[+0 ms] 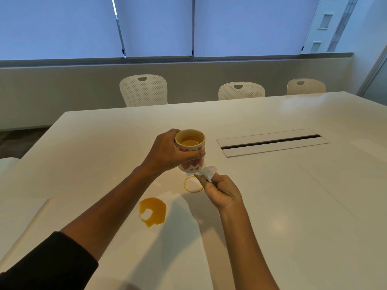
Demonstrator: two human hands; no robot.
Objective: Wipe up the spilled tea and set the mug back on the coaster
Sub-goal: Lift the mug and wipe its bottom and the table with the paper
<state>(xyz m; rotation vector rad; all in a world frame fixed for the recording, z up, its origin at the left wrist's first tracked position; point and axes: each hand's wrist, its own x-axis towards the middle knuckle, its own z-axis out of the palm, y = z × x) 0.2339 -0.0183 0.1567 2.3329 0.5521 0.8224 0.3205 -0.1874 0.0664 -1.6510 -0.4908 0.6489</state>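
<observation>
Leftmost on the white table (272,206), a tea puddle (153,210), amber and irregular, untouched. Further right, the left hand (167,152) wrapped around a heart-patterned mug (191,151), fingers curled round its far side and thumb across the front, holding it upright and clear of the table, tea still inside. Best kept level and steady while the base gets wiped; any tilt likely to add to the mess. Directly beneath, a ring-shaped tea stain (192,184) marking the tabletop. Just right of that, the right hand (222,190) pinching a crumpled white tissue (208,172) between fingertips and thumb, the wad touching or nearly touching the mug's lower edge. Worth dabbing the underside fully dry first, then pressing the tissue flat onto the ring and the puddle in turn, working inward from the edges to avoid spreading. One small tissue probably too little for the puddle. No coaster visible anywhere. At far right, a recessed cable slot (272,142).
</observation>
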